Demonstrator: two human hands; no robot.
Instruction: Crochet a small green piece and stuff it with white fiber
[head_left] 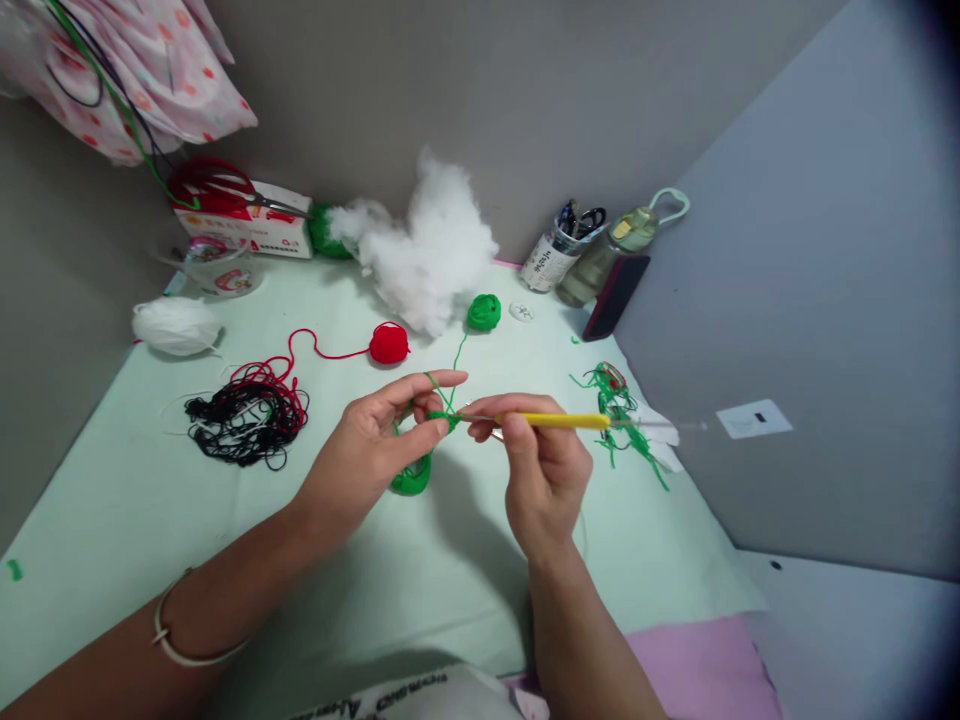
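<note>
My left hand (382,430) pinches a small piece of green crochet work (453,421) between thumb and fingers, its index finger stretched out with green yarn looped over it. In my right hand (547,460) is a crochet hook (566,421) with a yellow handle, its metal tip meeting the green stitches. From the raised finger the strand runs back to a small green yarn ball (484,312). Below my left hand lies a rounded green crocheted piece (412,478), partly hidden by the fingers.
White stuffing (431,250) is heaped at the back. Left are a red yarn ball (389,344), tangled black yarn (244,418), white yarn (176,326), a clear cup (223,268) and scissors (217,187). Right are a pen holder (553,255), a bottle (600,265), a phone (616,297) and green scraps (619,405).
</note>
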